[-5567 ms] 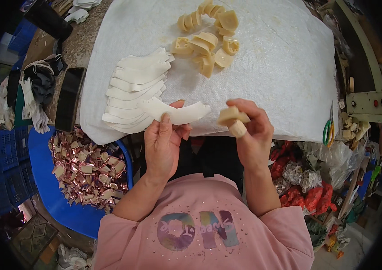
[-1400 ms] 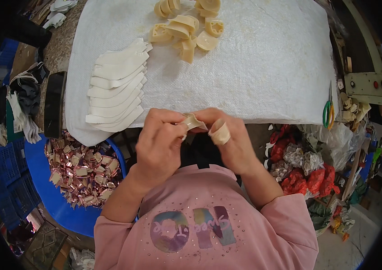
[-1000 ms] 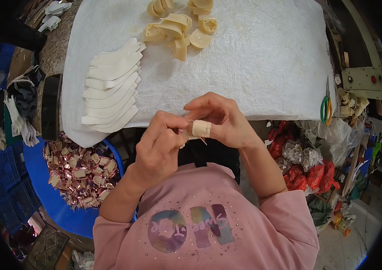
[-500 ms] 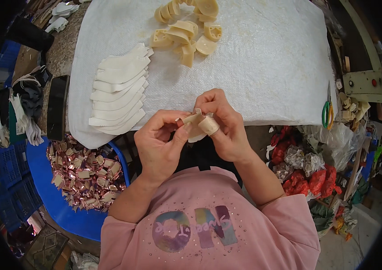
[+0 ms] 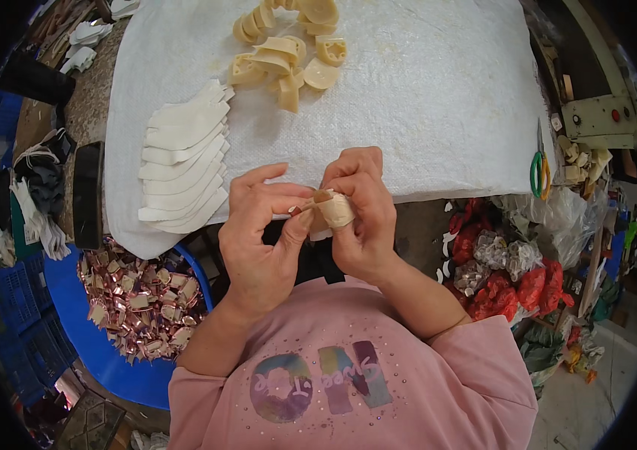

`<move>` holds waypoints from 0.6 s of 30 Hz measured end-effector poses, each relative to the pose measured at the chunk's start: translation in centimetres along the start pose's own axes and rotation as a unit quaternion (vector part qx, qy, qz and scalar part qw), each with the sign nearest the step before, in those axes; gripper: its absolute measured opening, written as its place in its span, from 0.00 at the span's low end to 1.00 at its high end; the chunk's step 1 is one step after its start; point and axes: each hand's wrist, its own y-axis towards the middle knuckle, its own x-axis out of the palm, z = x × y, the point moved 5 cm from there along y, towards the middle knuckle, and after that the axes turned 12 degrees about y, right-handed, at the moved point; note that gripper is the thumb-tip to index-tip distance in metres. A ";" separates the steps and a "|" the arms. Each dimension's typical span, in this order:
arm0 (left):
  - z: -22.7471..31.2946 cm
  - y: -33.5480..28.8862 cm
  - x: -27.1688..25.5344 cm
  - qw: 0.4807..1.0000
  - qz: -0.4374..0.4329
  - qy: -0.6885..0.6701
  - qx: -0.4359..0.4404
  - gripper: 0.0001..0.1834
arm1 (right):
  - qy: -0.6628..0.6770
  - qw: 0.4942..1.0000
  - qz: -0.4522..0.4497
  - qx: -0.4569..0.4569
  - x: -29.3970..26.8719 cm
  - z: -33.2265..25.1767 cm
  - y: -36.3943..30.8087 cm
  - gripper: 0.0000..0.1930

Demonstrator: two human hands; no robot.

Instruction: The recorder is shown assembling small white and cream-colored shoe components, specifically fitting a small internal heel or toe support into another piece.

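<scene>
Head view: the small beige piece is up in front of the person's chest, held just off the front edge of the tabletop, pinched between both hands. Fingers cover a lot of it, so I can't really tell its full long axis. The bit that shows runs roughly up and down, with a tan curved end pointing toward the tabletop and a paler edge down toward the lap. Looks smooth and curved, kinda matte, tan up top and off-white below.

Left hand is about half open: thumb and index finger pinch the piece's left side, other fingers stretched out loose. Right hand is curled up much tighter on the other side, with a cream wrap around the thumb.

On the tabletop to the left there's a fanned stack of white strips, lying flat and overlapping. Long axes go mostly side to side, right ends tipping up toward the far edge. They're thin, gently curved, with slightly ragged right ends. Farther back sits a loose pile of beige blocks, chunky, rounded and a bit shiny, pointing all over the place.
</scene>
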 end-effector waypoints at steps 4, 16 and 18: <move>0.0 -0.1 -0.4 0.998 0.003 0.048 0.042 0.09 | 0.114 0.992 -0.006 0.062 -0.4 0.7 -0.6 0.03; 1.2 -0.5 -1.0 0.984 0.041 0.046 0.165 0.09 | 0.275 0.932 -0.112 0.206 -1.9 2.9 0.4 0.25; 1.0 -0.5 -1.0 0.989 0.043 -0.003 0.142 0.17 | 0.207 0.969 -0.093 0.096 -2.4 2.2 0.7 0.26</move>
